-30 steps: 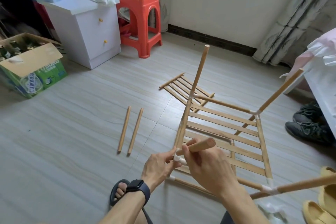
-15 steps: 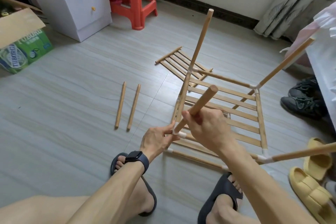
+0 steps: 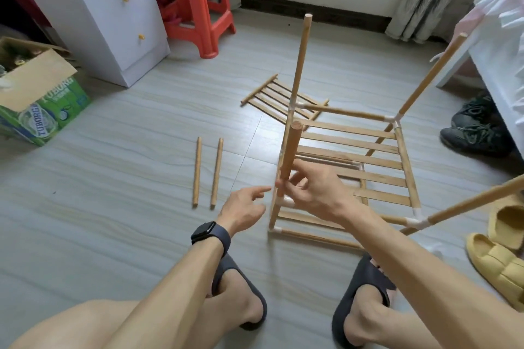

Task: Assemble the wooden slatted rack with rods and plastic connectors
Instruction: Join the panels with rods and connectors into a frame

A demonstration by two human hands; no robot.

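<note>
The slatted wooden rack point(image 3: 406, 161) was pale honey-tan, and its small plastic corner connectors point(image 3: 392, 119) were white. The round upright wooden rod point(image 3: 291, 150) and the two loose wooden rods point(image 3: 196, 173) showed the same tan. The tiled floor point(image 3: 113, 235) was light grey with faint wood-grain streaks. The moulded plastic stool point(image 3: 198, 8) was bright red, the small drawer cabinet point(image 3: 113, 22) white with yellow knobs, the cardboard beer box point(image 3: 48, 119) green and white, and the foam slippers point(image 3: 499, 261) yellow.

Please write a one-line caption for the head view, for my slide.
The right hand holds an upright rod at the rack's corner connector; the left hand open beside it.
</note>
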